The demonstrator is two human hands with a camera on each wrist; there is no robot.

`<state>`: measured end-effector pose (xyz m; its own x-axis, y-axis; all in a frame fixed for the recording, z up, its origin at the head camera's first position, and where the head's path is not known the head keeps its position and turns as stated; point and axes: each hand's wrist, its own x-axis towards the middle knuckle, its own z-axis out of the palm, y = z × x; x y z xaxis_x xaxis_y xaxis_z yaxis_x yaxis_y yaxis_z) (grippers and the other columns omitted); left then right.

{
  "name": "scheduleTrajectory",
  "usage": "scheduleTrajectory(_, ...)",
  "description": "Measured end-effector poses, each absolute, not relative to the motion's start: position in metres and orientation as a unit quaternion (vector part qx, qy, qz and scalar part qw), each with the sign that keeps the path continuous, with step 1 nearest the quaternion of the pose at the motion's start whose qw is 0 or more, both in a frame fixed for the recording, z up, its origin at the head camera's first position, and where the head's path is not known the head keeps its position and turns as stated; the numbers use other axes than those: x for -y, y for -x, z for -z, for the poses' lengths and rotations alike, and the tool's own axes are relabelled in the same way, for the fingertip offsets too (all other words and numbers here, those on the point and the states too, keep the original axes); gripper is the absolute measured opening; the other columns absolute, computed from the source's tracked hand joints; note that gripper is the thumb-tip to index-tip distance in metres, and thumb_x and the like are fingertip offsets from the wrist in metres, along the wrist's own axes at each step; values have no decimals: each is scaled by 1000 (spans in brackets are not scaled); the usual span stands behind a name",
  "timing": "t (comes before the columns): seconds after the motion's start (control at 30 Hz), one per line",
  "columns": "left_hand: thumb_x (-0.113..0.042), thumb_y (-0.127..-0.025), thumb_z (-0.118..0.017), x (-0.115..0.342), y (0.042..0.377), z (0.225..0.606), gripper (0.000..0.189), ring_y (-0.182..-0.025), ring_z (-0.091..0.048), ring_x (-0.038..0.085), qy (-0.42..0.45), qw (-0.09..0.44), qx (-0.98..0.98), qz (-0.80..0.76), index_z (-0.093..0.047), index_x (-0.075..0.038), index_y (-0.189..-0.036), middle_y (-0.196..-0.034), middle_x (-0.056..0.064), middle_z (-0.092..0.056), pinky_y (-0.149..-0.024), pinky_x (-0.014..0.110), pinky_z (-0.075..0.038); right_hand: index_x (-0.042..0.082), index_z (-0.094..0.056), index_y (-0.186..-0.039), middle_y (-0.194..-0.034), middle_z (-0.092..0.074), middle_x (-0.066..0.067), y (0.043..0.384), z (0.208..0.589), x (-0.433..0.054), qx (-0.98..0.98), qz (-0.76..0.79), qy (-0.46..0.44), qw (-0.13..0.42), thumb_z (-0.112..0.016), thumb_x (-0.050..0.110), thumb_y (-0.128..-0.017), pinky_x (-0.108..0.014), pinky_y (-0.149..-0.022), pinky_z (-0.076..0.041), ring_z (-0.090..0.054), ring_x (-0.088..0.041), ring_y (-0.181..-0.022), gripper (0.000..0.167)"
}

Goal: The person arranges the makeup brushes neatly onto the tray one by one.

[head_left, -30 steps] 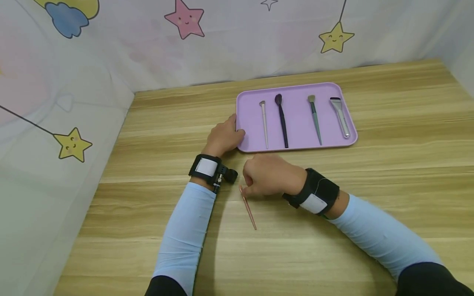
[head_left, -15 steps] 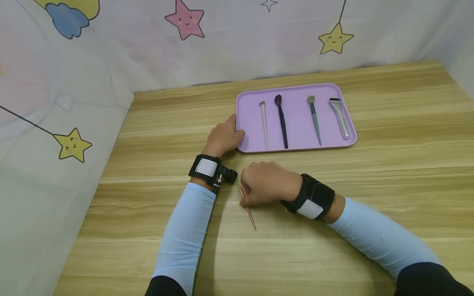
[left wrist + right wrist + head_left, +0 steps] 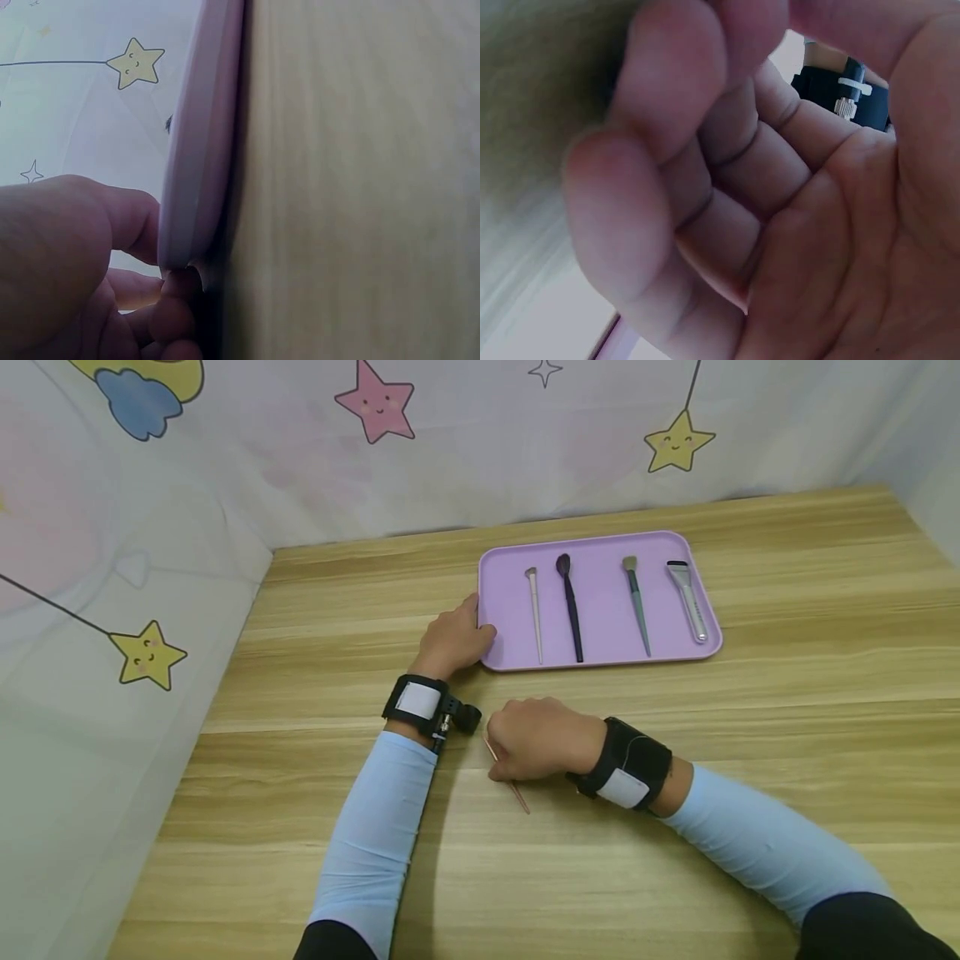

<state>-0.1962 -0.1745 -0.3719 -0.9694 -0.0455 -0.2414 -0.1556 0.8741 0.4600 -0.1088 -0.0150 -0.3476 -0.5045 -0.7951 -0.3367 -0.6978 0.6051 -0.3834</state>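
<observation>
My left hand (image 3: 452, 642) grips the left edge of a lilac tray (image 3: 606, 602), thumb over the rim and fingertips under it, as the left wrist view shows. On the tray lie a slim white makeup brush (image 3: 536, 614), a black one (image 3: 572, 610), a green one (image 3: 637, 606) and a flat silver one (image 3: 687, 602). In front of the tray, my right hand (image 3: 546, 739) pinches a slim copper-coloured makeup brush (image 3: 520, 798) close over the table. Its middle is covered by the fingers. The right wrist view shows curled fingers (image 3: 622, 217), with the brush hidden.
The wooden table (image 3: 337, 627) extends around the tray on all sides. A white cloth printed with stars (image 3: 678, 441) hangs behind it and along the left. A black wrist camera (image 3: 467, 718) juts from my left wrist, close to the right hand.
My right hand has moved from near the tray's front edge toward me and closed on the copper-coloured brush, whose lower end has swung slightly right. The left hand and tray stay put.
</observation>
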Motion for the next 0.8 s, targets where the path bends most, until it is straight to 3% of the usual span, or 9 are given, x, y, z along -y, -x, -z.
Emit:
scheduleTrajectory(0.2, -34, -93, -43, 175, 198, 372, 70, -126, -47, 26, 51, 113, -962, -244, -21, -11, -154, -155, 10, -36, -107, 44, -38, 21, -50, -57, -59, -48, 8, 110, 345, 12, -860, 108, 429, 254, -67, 27, -83, -28, -51, -40, -50, -10, -58, 32)
scheduleTrajectory(0.4, -35, -93, -43, 174, 199, 372, 70, -128, -47, 26, 50, 114, -961, -246, -20, -11, -154, -155, 10, -34, -108, 44, -37, 21, -44, -51, -52, -38, 10, 111, 345, 12, -859, 119, 422, 265, -64, 20, -78, -27, -45, -34, -40, -9, -51, 33)
scheduleTrajectory(0.8, -38, -93, -38, 175, 198, 372, 69, -119, -49, 28, 56, 116, -959, -252, -20, -12, -154, -153, 11, -38, -106, 44, -38, 20, -49, -56, -59, -44, 7, 111, 345, 13, -887, 97, 395, 220, -68, 25, -69, -31, -44, -40, -45, -12, -53, 24)
